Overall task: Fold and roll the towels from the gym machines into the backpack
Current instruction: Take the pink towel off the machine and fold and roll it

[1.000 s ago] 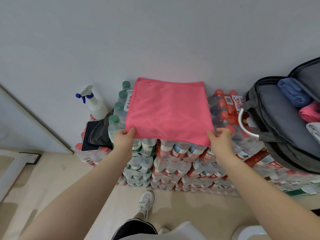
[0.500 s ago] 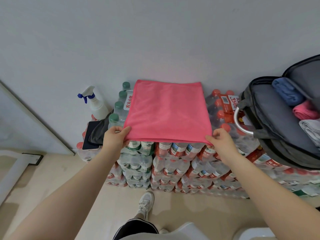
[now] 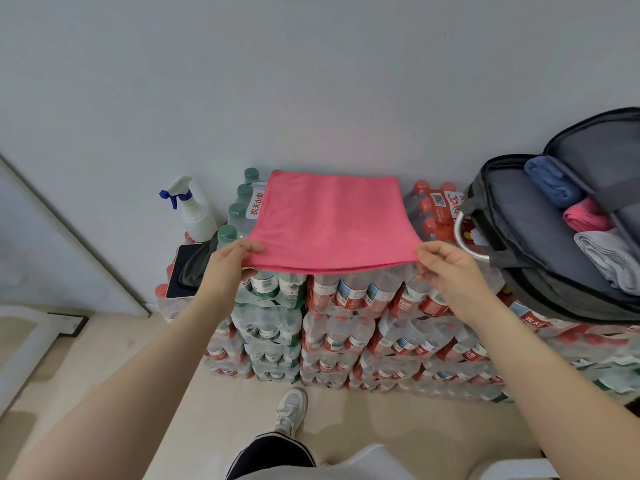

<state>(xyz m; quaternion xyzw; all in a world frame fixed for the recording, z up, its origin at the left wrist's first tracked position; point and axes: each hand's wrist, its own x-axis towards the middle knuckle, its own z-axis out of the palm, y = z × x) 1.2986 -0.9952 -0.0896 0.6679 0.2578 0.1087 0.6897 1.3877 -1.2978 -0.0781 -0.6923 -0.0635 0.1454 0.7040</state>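
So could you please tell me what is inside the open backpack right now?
Inside the backpack, three rolled towels lie in a row: a blue towel, a pink roll and a grey towel. Anything beneath them or deeper in the compartment is covered.

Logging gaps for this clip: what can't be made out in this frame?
- Head view: bottle tops under the pink towel, covered by it.
- Backpack: right part cut off by the frame edge.
- Left hand, right hand: fingertips tucked under the towel's corners.
- Phone: partly under a dark cloth.
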